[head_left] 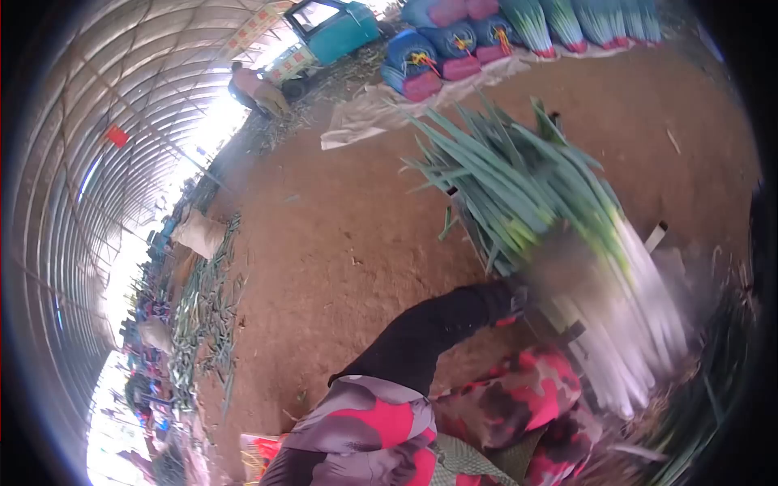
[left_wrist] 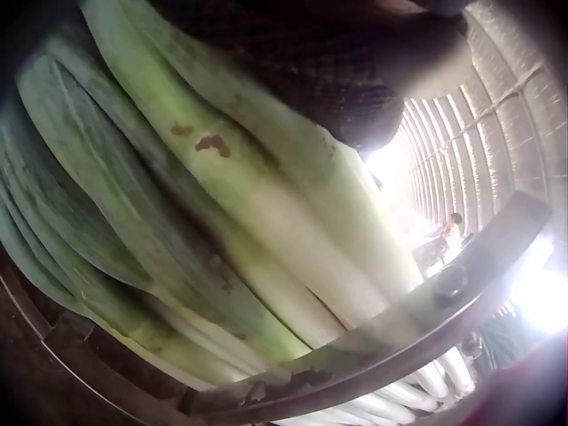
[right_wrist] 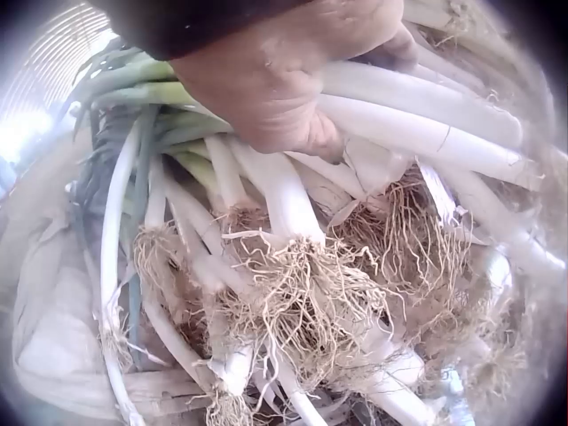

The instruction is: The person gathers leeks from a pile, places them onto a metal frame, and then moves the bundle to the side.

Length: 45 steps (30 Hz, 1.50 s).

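Observation:
A big bunch of long green onions [head_left: 640, 316] lies across a metal frame, with green tops away and white stalks near me. My left hand [head_left: 567, 263], blurred, is over the middle of the bunch. In the left wrist view, dark knit fabric [left_wrist: 355, 115] covers it close over the onion stalks [left_wrist: 240, 195]; how its fingers lie is hidden. A curved metal band [left_wrist: 355, 359] passes beside the stalks. My right hand [right_wrist: 297, 75] grips white onion stalks [right_wrist: 417, 111] in the right wrist view. Below it lie more onions with tangled roots [right_wrist: 302, 288].
Blue and pink wrapped bundles [head_left: 462, 40] stand at the back on a pale sheet [head_left: 356, 117]. A person [head_left: 258, 87] bends near a teal vehicle [head_left: 344, 32]. Loose leaves [head_left: 203, 316] and a pale sack [head_left: 198, 233] lie left. Onion greens [head_left: 713, 405] lie at lower right.

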Tool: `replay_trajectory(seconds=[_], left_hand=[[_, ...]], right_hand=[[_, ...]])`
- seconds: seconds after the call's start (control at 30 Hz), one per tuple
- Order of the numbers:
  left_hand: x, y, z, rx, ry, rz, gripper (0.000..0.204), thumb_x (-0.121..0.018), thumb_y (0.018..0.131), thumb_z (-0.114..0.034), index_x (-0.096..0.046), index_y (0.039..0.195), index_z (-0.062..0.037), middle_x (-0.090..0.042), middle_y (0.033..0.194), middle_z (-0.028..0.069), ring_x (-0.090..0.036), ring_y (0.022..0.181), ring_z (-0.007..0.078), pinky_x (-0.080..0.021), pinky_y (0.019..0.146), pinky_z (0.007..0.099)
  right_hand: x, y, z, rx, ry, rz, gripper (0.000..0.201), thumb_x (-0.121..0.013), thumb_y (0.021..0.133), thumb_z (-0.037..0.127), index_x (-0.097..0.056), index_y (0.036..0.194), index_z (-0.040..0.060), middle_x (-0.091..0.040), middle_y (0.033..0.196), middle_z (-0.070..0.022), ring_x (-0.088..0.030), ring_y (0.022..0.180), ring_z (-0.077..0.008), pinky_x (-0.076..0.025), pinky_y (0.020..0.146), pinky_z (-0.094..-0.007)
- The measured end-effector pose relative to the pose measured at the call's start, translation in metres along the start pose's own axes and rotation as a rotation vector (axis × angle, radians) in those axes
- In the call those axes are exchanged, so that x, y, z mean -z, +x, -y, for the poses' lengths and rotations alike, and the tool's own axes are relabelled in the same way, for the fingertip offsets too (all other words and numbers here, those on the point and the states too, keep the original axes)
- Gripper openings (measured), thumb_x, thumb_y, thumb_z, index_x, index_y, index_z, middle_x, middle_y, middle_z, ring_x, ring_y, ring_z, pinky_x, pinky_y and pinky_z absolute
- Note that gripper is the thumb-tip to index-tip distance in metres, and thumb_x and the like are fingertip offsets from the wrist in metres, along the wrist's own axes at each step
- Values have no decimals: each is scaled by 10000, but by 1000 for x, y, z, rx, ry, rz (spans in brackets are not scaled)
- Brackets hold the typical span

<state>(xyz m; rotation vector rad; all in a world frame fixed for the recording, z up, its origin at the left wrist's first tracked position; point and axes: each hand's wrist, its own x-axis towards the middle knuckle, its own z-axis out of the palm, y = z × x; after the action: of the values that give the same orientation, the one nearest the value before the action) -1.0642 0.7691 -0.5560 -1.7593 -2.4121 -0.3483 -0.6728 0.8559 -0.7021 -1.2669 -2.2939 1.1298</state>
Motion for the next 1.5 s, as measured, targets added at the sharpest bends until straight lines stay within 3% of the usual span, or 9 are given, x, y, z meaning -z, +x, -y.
replay_trajectory(seconds=[0.1, 0.13, 0.43, 0.63, 0.77, 0.87, 1.03, 1.33, 1.5], left_hand=[[31, -12, -19, 9, 130, -69, 366, -499, 919, -371, -674, 1099, -105, -604, 1140, 166, -524, 1118, 385, -240, 1091, 548], [29, -11, -18, 9, 77, -48, 390, -520, 905, -403, -681, 1117, -117, -605, 1182, 159, -488, 1182, 399, -105, 1134, 570], [47, -12, -23, 43, -5, 21, 485, -511, 897, -481, -639, 1203, -127, -587, 1233, 153, -433, 1255, 398, -90, 1139, 577], [20, -19, -11, -41, -154, -220, 627, -550, 861, -527, -497, 1370, -165, -472, 1389, 163, -349, 1337, 398, -89, 1143, 573], [18, -43, -25, -93, -354, -296, 651, -692, 777, -380, -500, 1356, -154, -461, 1386, 163, -334, 1344, 378, -185, 1126, 555], [10, -85, -35, 5, -499, -416, 494, -691, 763, -251, -595, 1229, -121, -582, 1184, 147, -504, 1166, 318, -372, 1020, 459], [-18, -179, -47, 143, -656, -129, 323, -630, 812, -175, -652, 1125, -97, -640, 992, 133, -604, 962, 302, -472, 863, 423], [-108, -172, -99, 285, -968, 207, 309, -624, 817, -165, -654, 1117, -96, -639, 969, 128, -605, 936, 309, -473, 839, 429], [-159, -215, -83, 427, -952, 264, 302, -620, 820, -160, -655, 1113, -95, -639, 957, 125, -605, 921, 312, -473, 825, 433]], right_hand=[[-18, -2, 46, 51, 98, 90, 632, -663, 786, 311, -476, 1334, 58, -584, 1141, -245, -590, 1069, -339, -500, 861, -426], [-18, -3, 53, 55, 122, 114, 635, -664, 782, 306, -475, 1336, 58, -585, 1140, -244, -591, 1069, -339, -500, 862, -426], [21, -11, 150, 105, 285, 239, 666, -673, 750, 263, -465, 1349, 59, -596, 1138, -240, -599, 1063, -341, -499, 866, -424], [51, -33, 225, 228, 262, 302, 689, -679, 729, 234, -458, 1358, 59, -604, 1136, -236, -605, 1060, -342, -498, 869, -423], [64, -48, 261, 316, 204, 346, 706, -682, 715, 215, -453, 1364, 60, -609, 1135, -234, -609, 1058, -343, -497, 871, -423], [74, -54, 279, 375, 142, 374, 719, -685, 704, 201, -450, 1369, 60, -613, 1134, -232, -612, 1056, -343, -497, 873, -422], [103, -46, 288, 424, 50, 383, 741, -690, 687, 177, -444, 1376, 60, -620, 1132, -230, -617, 1053, -344, -496, 875, -422], [168, 64, 251, 628, -42, 94, 785, -699, 655, 134, -433, 1389, 61, -631, 1129, -225, -626, 1048, -346, -495, 879, -420], [111, 164, 180, 602, -488, 523, 700, -700, 749, 126, -429, 1390, 53, -577, 1253, -229, -562, 1155, -377, -457, 953, -414]])
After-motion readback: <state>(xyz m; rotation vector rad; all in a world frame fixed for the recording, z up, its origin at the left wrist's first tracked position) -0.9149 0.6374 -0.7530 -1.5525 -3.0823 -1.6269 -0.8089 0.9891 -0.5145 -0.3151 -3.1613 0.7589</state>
